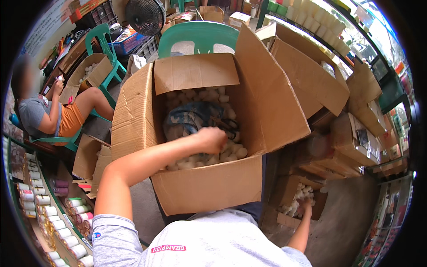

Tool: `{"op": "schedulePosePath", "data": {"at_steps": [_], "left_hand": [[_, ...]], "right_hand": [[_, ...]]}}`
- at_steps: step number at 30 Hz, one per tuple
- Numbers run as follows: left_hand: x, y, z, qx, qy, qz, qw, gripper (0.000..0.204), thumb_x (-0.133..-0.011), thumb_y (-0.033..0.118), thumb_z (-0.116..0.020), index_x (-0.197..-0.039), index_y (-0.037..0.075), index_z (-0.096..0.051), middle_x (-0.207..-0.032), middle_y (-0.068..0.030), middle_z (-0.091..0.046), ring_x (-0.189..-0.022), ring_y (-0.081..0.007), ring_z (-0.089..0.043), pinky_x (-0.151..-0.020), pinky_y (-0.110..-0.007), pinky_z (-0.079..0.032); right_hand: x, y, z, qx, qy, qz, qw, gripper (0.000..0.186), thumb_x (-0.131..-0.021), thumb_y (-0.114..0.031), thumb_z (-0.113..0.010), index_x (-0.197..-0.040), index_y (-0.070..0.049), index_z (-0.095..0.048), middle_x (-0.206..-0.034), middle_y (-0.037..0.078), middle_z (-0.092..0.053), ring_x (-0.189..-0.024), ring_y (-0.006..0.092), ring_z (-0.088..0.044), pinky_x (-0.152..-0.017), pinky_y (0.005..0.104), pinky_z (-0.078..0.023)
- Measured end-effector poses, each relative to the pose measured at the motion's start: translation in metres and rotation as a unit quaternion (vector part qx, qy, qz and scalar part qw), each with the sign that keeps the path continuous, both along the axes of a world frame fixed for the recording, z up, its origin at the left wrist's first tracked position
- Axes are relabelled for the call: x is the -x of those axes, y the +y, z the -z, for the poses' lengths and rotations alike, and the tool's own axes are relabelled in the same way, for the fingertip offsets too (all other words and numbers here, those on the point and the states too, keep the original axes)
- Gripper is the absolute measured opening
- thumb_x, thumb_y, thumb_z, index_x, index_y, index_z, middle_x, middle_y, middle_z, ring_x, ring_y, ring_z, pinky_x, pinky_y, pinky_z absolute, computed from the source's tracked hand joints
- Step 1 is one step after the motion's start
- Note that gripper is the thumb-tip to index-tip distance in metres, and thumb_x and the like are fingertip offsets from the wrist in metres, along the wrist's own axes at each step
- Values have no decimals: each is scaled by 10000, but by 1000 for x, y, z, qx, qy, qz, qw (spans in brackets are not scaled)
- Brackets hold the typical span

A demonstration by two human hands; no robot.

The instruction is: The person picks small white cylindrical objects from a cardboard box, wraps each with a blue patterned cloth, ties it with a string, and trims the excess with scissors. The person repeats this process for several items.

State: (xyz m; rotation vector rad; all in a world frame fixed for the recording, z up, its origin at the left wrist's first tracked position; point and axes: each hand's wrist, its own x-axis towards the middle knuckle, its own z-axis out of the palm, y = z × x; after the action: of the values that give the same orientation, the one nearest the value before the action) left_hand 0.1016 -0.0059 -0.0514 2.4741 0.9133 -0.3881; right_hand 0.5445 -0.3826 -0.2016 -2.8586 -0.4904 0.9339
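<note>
Small, pale white pieces, rounded and stubby, lie loosely heaped inside a large cardboard box right in front of the person. A bundled blue and pale patterned cloth rests on top and covers the middle of the heap, with a dark, looped item beside it that is too unclear to name. The person's left hand is above the heap with its fingers curled in; whether it pinches anything cannot be told. Its forearm crosses the box mouth and hides some of the pieces. The tall right flap rises beside the opening, while the near flap hangs toward the person's lap. Low on the right, the right hand reaches into a smaller box on the floor, fingers down among similar white pieces; its grip cannot be made out. Around these, more cardboard boxes crowd the right side, and a green plastic chair stands just beyond the large box, near a black fan. At left, a seated co-worker holds up a small white thing near another box of white pieces, above shelves of spools.
</note>
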Motion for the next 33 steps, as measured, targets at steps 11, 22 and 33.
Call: {"op": "schedulePosePath", "data": {"at_steps": [11,22,33], "left_hand": [[-21,-5,90,-83,70,0,994,211,-809,162,-636,-988,91,-722,-1079,-107,-702,-991,-236,-688,-761,-364,-562],[15,3,20,2,-68,70,995,366,-806,216,-621,-1132,50,-633,-1079,-168,-660,-1037,-292,-611,-901,-395,-468],[132,-4,-64,293,-426,-403,755,329,-974,371,-530,-972,46,-578,-738,-38,-579,-436,-73,-419,-401,-214,-344]], "right_hand": [[196,192,-283,-298,313,-536,725,248,-948,-154,-603,-1150,-16,-649,-877,95,-704,-777,121,-674,-639,278,-544],[413,433,-154,-286,29,-751,595,292,-896,-272,-610,-1050,-30,-660,-988,159,-702,-936,339,-674,-819,417,-545],[359,450,-201,-409,357,-469,697,263,-860,-244,-687,-1031,-78,-575,-861,13,-596,-758,94,-534,-630,260,-463]]}}
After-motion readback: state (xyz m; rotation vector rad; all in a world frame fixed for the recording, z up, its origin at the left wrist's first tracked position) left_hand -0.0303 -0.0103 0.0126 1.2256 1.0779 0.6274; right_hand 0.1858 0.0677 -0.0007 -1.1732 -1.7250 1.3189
